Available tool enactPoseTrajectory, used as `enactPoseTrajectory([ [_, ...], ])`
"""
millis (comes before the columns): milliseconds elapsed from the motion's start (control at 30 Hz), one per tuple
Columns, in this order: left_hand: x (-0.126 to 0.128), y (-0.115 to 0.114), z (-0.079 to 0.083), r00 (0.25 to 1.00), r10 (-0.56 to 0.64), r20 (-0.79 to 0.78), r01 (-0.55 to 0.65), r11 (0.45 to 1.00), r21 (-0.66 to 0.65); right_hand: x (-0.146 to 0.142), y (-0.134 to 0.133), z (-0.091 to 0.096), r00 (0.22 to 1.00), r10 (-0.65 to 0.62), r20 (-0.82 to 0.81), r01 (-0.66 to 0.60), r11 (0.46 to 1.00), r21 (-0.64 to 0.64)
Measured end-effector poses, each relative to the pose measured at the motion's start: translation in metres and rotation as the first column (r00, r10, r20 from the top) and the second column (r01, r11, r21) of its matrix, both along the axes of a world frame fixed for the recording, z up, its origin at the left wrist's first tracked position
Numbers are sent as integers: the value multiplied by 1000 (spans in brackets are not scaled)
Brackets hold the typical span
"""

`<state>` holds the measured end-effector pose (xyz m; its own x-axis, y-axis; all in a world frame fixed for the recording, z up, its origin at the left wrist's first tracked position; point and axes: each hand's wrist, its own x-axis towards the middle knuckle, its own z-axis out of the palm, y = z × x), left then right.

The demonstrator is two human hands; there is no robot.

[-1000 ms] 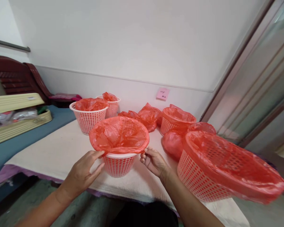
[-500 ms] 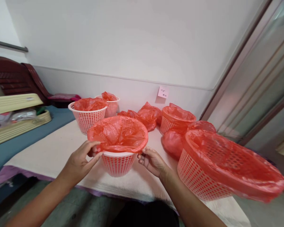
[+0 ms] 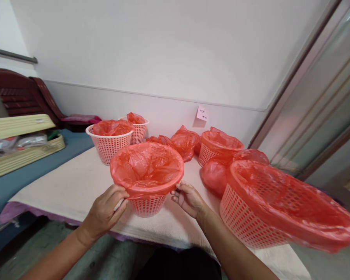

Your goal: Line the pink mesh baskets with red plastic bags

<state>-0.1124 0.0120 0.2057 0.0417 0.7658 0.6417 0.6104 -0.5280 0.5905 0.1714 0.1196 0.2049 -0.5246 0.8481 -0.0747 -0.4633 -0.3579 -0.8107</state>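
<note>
A white perforated plastic basket [image 3: 148, 207] stands in front of me on a cream cloth. A red plastic bag [image 3: 147, 165] lines it, with the bag's edge folded down over the rim all along the near side. At the rim's left, my left hand [image 3: 107, 206] pinches the bag's folded edge between thumb and fingers. My right hand [image 3: 188, 199] grips the same edge at the right side, its fingertips partly hidden under the bag. The basket's bottom inside is covered by crumpled bag film.
Two baskets with bunched red bags, one nearer [image 3: 109, 147], stand back left. Loose red bags [image 3: 185, 142] lie by the wall. Bag-lined baskets stand at right, a large one [image 3: 251, 221] closest. A yellow case [image 3: 23, 151] lies open at left. A pink note [image 3: 202, 113] hangs on the wall.
My left hand has pulled the bag's near edge down over the white rim, which was bare before. My right hand has stayed at the right side of the rim.
</note>
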Motion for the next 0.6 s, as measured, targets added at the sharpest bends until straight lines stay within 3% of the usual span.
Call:
enactPoseTrajectory([
  [133,5,0,-13,953,122,277,-74,981,-178,-1,2,-3,999,-24,23,25,1000,-19],
  [200,12,0,-14,865,201,460,-57,949,-309,-1,4,-5,999,-32,34,33,999,-22],
  [300,26,-4,-10,666,278,692,112,880,-461,-2,5,-7,997,-48,57,50,998,-24],
  [433,42,-10,5,403,311,861,367,806,-464,-3,6,-10,992,-81,97,84,996,-24],
  [533,53,-12,14,250,325,912,440,801,-406,-4,6,-13,986,-105,131,108,994,-16],
  [600,62,-12,18,186,334,924,473,794,-382,-4,5,-14,981,-119,155,121,993,-6],
])
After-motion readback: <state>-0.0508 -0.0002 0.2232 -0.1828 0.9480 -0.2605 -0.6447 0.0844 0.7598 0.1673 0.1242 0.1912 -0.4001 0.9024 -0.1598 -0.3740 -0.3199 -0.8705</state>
